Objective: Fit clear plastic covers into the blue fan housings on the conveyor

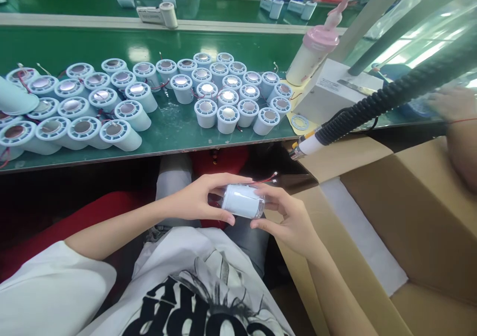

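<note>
Above my lap, a light-blue cylindrical part (242,200) in clear plastic wrap lies on its side between both hands. Red wires with small white connectors stick out behind it. My left hand (212,197) grips its left end, thumb below and fingers behind. At the right end, my right hand (285,211) holds it between thumb and fingers. Several similar light-blue cylinders (228,120) stand on the green bench ahead, with ribbed rings and shiny round centres facing up, some leaning, red wires between them.
An open cardboard box (357,256) with a white lining stands at the right. Over its edge hangs a black corrugated hose (372,105) with a metal tip. A pink-topped bottle (313,52) stands near a white box-shaped device (335,87). Another person's arm (462,127) is at the far right.
</note>
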Tool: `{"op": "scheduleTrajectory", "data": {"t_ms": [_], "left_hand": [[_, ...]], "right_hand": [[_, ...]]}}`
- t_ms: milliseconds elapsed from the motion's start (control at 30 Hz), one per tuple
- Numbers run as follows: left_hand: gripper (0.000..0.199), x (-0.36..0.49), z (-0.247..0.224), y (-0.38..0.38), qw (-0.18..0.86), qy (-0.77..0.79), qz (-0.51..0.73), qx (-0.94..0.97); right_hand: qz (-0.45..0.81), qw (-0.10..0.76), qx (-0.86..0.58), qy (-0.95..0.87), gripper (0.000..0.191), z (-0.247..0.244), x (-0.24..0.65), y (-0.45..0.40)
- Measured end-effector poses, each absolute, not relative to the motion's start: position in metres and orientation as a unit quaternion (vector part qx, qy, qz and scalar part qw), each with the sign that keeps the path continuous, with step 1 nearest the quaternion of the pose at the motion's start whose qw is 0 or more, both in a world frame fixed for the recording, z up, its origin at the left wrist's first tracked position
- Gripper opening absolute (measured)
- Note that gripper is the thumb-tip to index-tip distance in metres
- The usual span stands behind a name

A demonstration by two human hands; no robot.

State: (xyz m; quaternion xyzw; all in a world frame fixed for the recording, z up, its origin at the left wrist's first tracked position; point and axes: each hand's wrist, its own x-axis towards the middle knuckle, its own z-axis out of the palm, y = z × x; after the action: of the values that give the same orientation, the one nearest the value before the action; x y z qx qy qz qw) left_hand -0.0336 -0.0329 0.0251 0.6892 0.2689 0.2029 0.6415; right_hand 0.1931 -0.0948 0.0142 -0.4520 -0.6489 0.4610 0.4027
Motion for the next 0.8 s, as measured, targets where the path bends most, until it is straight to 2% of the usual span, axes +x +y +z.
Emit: {"op": "scheduleTrajectory", "data": {"t_ms": [600,800], "left_hand": [[0.073,-0.043,0.022,-0.035,0.584,0.245,0.209,0.745],[0.073,-0.045,0.022,-0.035,0.571,0.242,0.209,0.756]], "right_hand": [[0.629,0.367,-0.457,-0.511,0.049,0.020,0.191,-0.094],[0.684,0.372,-0.441,-0.446,0.044,0.019,0.187,-0.091]]}}
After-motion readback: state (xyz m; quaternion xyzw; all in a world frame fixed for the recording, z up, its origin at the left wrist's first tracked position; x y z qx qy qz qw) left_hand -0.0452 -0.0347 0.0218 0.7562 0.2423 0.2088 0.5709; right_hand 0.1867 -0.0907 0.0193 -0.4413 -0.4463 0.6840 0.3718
